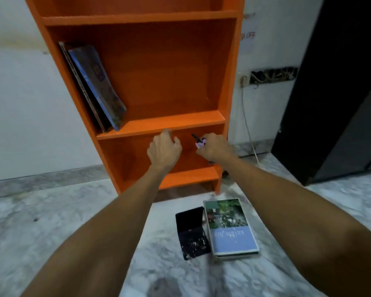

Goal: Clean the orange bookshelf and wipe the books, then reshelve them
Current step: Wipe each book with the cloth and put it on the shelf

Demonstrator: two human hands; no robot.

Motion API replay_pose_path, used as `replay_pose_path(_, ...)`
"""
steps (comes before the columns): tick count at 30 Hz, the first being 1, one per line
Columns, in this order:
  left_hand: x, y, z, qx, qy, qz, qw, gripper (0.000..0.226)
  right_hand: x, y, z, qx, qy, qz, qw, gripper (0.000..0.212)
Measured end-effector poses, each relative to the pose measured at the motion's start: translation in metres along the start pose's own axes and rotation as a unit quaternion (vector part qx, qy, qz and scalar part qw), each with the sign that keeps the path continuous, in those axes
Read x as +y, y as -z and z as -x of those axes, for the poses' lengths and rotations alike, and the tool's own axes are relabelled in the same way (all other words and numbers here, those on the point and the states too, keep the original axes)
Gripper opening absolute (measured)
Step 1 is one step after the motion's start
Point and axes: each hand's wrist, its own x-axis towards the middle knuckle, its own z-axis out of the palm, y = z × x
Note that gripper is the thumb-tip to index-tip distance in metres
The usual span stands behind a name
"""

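Orange bookshelf [169,71] against the wall, with leaning books [94,86] at the left end of its middle shelf. Left hand [164,148] is loose-fingered and empty at that shelf's front edge; right hand [214,147] is curled round a small lilac item [200,144] (too blurred to identify). On the floor near the shelf's right front corner: blue-green book [231,228], dark flat item [191,232] just beside it.
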Motion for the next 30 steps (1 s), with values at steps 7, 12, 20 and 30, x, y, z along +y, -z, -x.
replay_pose_path(7,-0.005,-0.119,0.088,-0.172,0.069,0.048,0.982,0.024,0.136,-0.051,0.051,-0.05,-0.149,-0.058,0.986,0.019)
replay_pose_path(12,-0.037,-0.203,0.14,-0.316,0.211,0.088,0.921,0.025,0.208,-0.104,0.08,-0.093,-0.226,-0.085,0.966,0.024)
replay_pose_path(20,-0.084,-0.274,0.184,-0.45,0.395,0.105,0.794,0.034,0.261,-0.169,0.114,-0.09,-0.325,-0.088,0.937,0.034)
replay_pose_path(30,-0.098,-0.282,0.194,-0.374,0.351,0.225,0.828,0.022,0.272,-0.18,0.119,-0.076,-0.365,-0.12,0.92,0.044)
